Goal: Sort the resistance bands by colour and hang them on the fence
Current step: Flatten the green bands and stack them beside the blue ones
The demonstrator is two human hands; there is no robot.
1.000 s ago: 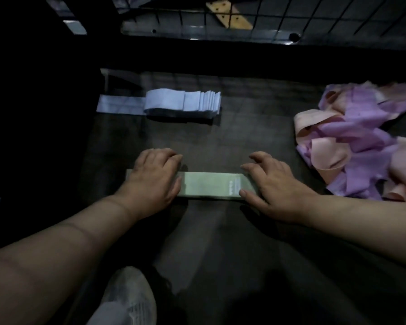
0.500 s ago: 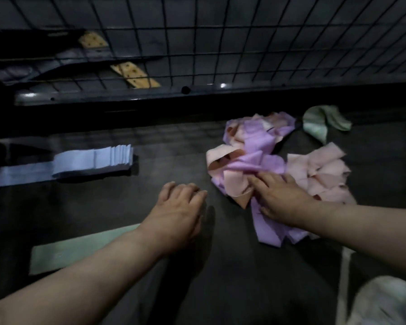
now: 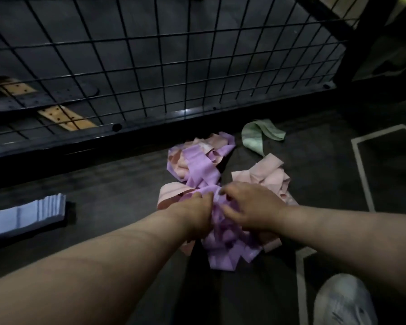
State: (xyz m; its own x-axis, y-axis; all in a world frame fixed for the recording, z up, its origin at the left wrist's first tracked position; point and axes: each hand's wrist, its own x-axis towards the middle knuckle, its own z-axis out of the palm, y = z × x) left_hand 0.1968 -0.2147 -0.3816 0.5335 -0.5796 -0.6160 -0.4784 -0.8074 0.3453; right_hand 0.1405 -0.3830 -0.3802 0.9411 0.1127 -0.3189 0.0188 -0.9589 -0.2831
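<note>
Wire fence (image 3: 150, 66) stands beyond both hands. Pile of purple and pink bands (image 3: 202, 170) lies on the floor (image 3: 127, 184), under the hands and beyond them. Blue stack (image 3: 26, 214) (folded flat) is well left of the left hand (image 3: 195, 214). Green band (image 3: 256, 134) lies beyond the right hand (image 3: 251, 207). Right hand's fingers curl round a purple fold of the pile. Left hand's fingers are buried in the pile, so its grip cannot be told.

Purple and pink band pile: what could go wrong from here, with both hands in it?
1. The purple bands and pink bands are tangled where the left hand and right hand grip; a pull may drag both colours along.
2. The green band behind the pile, near the fence, could be overlooked in this dim light.
</note>
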